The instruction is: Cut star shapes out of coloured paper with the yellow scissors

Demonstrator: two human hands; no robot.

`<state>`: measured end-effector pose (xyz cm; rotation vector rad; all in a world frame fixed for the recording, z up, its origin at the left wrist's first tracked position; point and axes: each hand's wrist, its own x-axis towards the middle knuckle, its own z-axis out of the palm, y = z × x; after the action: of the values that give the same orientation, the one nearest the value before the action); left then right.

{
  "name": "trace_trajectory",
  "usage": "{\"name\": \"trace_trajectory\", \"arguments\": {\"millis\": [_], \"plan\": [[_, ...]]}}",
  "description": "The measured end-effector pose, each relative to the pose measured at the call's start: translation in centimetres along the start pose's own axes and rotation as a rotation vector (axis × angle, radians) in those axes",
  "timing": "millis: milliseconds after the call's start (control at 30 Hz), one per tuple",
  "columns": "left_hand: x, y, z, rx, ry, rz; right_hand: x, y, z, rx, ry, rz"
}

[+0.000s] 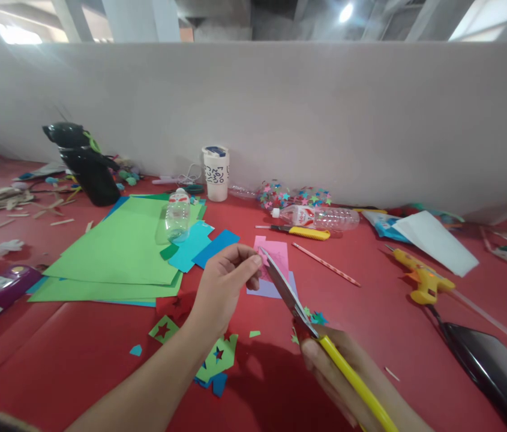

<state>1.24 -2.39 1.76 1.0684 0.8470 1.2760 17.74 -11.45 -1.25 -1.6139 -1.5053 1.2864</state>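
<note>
My right hand point(332, 360) is closed round yellow-handled scissors point(287, 294), their blades pointing up and to the left. At the blade tips, my left hand point(228, 279) pinches a small piece of pink paper point(264, 259) between thumb and fingers. The piece overlaps a pink sheet point(280, 255) behind it, so its outline is hard to make out. That sheet lies over a purple sheet point(271, 290) on the red table. Below the hands are green paper scraps point(227, 353) with star-shaped holes, and small cut stars point(318, 318) lie by the scissors.
Green sheets point(113, 240) and an upright clear bottle point(177, 213) are at left. Behind are a white cup point(216, 174), a lying bottle point(320, 217) and a yellow cutter knife point(309, 233). A yellow glue gun point(422, 276) lies right; a black flask point(84, 165) stands far left.
</note>
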Motion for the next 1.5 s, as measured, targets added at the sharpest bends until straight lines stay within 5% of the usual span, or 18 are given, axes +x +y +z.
{"name": "trace_trajectory", "arguments": {"millis": [467, 633, 1500], "plan": [[0.0, 0.1, 0.0, 0.15, 0.078, 0.071, 0.1, 0.2, 0.2, 0.048, -0.011, -0.073], [0.0, 0.3, 0.0, 0.067, 0.016, -0.029, 0.1, 0.6, 0.2, 0.09, 0.019, -0.07], [0.6, 0.5, -0.7, 0.117, 0.029, -0.009, 0.4, -0.8, -0.5, 0.097, 0.121, -0.044]]}}
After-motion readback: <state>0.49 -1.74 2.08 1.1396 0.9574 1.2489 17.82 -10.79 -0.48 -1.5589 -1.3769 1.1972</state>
